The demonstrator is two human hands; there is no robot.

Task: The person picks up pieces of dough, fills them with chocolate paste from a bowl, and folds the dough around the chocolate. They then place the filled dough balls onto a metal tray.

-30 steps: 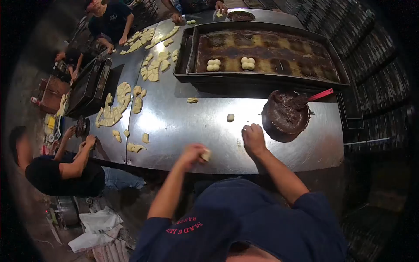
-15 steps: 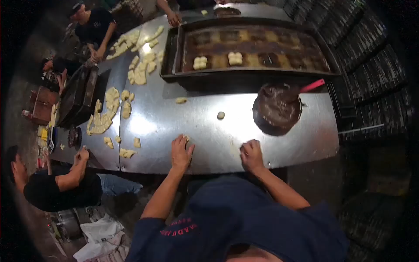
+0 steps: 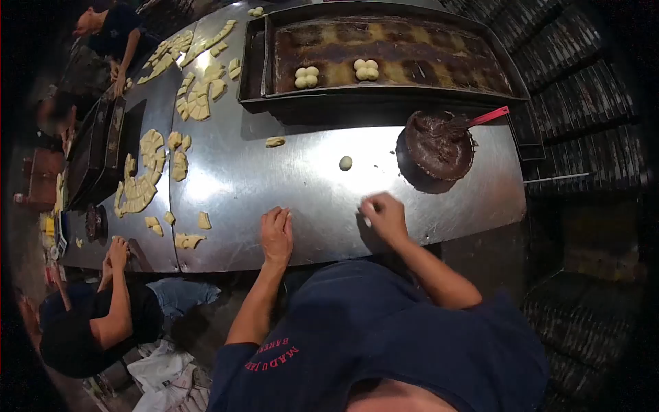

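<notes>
My left hand (image 3: 276, 235) rests low over the steel table near its front edge, fingers bent and pressed together. A pale spot shows at its fingertips, too small to name. To its right, my right hand (image 3: 386, 217) is curled and slightly blurred, raised above the metal with a shadow under it. Something pale shows at its fingers, perhaps dough or a fingertip. Beyond the hands lies a round dough ball (image 3: 346, 163). A short dough piece (image 3: 275, 141) is farther left. Right of the ball stands a tub of dark brown paste (image 3: 436, 152) with a red-handled tool (image 3: 489, 116) in it.
A large dark baking tray (image 3: 384, 94) at the back holds two clusters of dough balls (image 3: 307, 77). Cut dough pieces (image 3: 141, 189) spread over the left side. Co-workers stand at the left; one person's hands (image 3: 118, 253) are at the near edge. Stacked trays (image 3: 576, 89) line the right.
My right hand has lifted from the table and moved forward and left. My left hand stays near the same spot, its fingers closer together. The whole view has shifted slightly.
</notes>
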